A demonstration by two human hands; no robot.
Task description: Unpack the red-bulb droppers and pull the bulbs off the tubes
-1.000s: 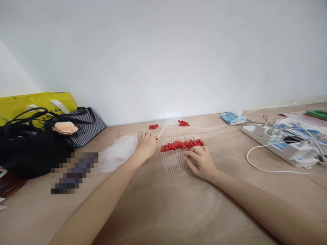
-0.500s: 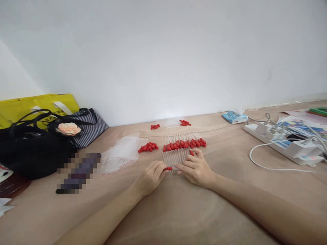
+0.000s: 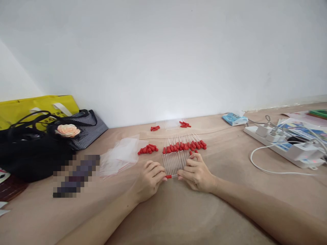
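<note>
My left hand (image 3: pixel 152 181) is closed, pinching a red rubber bulb (image 3: pixel 168 176) between thumb and fingers. The bulb meets the end of a thin glass dropper tube (image 3: pixel 174 176), whose other end my right hand (image 3: pixel 198 173) grips in closed fingers. At the upper fingers of my right hand shows another red rubber bulb (image 3: pixel 190 153); whether it is held there I cannot tell. Just beyond both hands lies a row of bare glass tubes (image 3: pixel 176 163). Behind it rests a row of glass droppers with red bulbs (image 3: pixel 182 146) fitted on their near ends.
Loose red bulbs (image 3: pixel 148 149) and clear zip bags (image 3: pixel 120 153) lie to the left. Farther back are more tubes (image 3: pixel 172 124) and red bulbs (image 3: pixel 185 124). Bags (image 3: pixel 33 153) stand far left. A power strip (image 3: pixel 283 146) with cables and a tissue pack (image 3: pixel 234 119) are right.
Both hands have come slightly nearer to me, with the bulb and tube between them. More of the bare tube row shows now.
</note>
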